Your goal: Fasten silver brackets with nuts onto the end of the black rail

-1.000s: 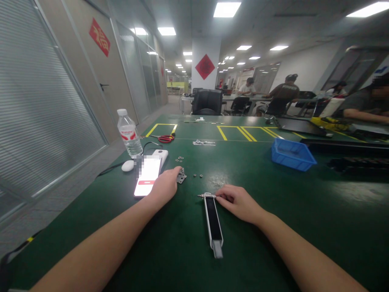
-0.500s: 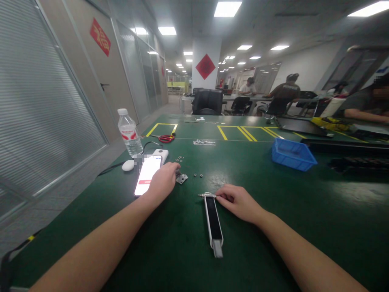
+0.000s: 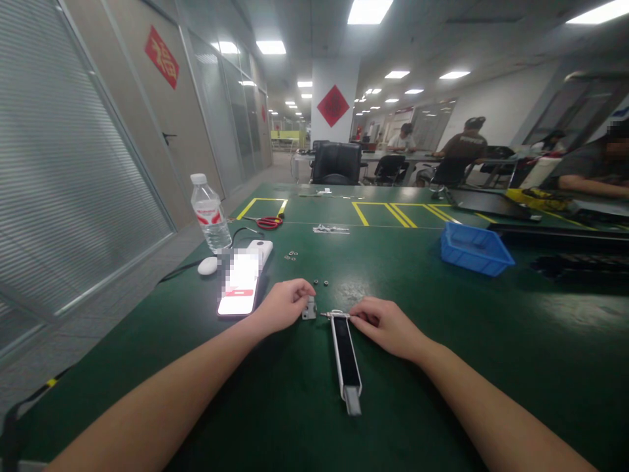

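My left hand (image 3: 287, 305) is closed on a small metal bracket (image 3: 309, 309), just left of a long white-framed device (image 3: 346, 354) with a black face. The device lies lengthwise on the green table, a grey tab at its near end. A thin metal rod (image 3: 328, 315) crosses its far end. At the right end of this rod, my right hand (image 3: 386, 326) has its thumb and finger pinched together. Two small nuts (image 3: 321, 283) lie beyond the bracket, and several small rings (image 3: 291, 255) lie farther left.
A lit phone (image 3: 240, 288), a white rounded object (image 3: 208, 265) and a water bottle (image 3: 210, 219) stand or lie at the left. Red-handled scissors (image 3: 269, 223) are farther back. A blue bin (image 3: 474, 249) sits at the right. People sit in the background.
My left hand has moved right and slightly nearer with the bracket, from beside the phone to just left of the device. My right hand has hardly moved.
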A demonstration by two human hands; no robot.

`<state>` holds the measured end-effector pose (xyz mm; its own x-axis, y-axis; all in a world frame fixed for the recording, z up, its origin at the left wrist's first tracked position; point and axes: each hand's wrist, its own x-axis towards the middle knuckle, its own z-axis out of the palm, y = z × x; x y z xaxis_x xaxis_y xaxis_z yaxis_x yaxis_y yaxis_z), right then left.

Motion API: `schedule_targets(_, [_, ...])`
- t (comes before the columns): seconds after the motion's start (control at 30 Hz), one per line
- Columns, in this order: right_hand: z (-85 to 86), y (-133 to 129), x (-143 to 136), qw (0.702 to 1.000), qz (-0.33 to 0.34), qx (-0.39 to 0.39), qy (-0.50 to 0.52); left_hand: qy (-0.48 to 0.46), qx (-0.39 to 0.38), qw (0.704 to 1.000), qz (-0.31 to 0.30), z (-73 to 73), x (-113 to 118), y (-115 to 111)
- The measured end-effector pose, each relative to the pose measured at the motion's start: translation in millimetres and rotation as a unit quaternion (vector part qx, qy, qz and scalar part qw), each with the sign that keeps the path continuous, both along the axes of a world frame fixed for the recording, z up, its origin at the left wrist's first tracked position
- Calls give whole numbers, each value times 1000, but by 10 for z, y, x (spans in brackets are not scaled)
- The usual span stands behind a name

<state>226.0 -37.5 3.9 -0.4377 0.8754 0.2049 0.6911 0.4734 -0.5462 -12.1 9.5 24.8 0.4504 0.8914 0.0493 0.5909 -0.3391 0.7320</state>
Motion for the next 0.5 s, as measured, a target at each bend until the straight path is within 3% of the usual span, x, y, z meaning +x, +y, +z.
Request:
schedule_targets(0.27, [17,-4,-21,1000,-4,6,-4,-40,-52,998,-18,-4,26,-18])
schedule_targets(0.5, [-10,6,-9,1000,0,8,-2,-28,-48,998,-17,22,52,-57])
